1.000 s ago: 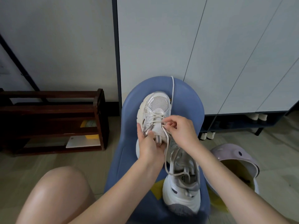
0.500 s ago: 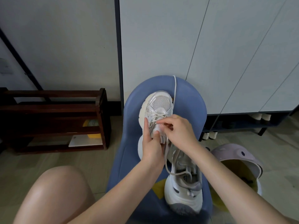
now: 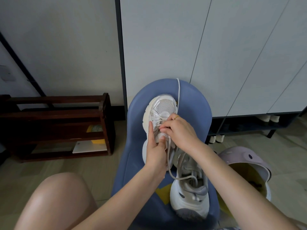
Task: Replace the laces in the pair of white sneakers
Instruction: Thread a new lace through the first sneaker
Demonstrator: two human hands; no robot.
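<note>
Since the earlier frame, my right hand (image 3: 180, 130) has shifted up the sneaker toward the toe, and my left forefinger has straightened along the shoe's left side.

Position: the far sneaker (image 3: 162, 117) lies toe-away near the far edge of the blue chair seat (image 3: 196, 103); the near sneaker (image 3: 189, 193) lies heel toward me near the seat's front edge, touching the first.

Hands: my left hand (image 3: 156, 153) holds the far sneaker at its midfoot, thumb on the tongue, forefinger straight against the side. My right hand is curled over the eyelet rows, fingertips pinching the lace (image 3: 169, 156) at a crossing.

Progress: a lace crosses the lower eyelets of the far sneaker. One end (image 3: 178, 92) trails loose past the toe over the seat's far edge; the other run hangs slack down to the near sneaker. I judge lacing of this shoe partly done, upper eyelets outstanding. Whether this lace is old or new cannot be told. The near sneaker's lacing is not clear enough to judge.

Also present: wooden rack (image 3: 58, 123) on the left, lilac bin (image 3: 247, 161) on the right.
</note>
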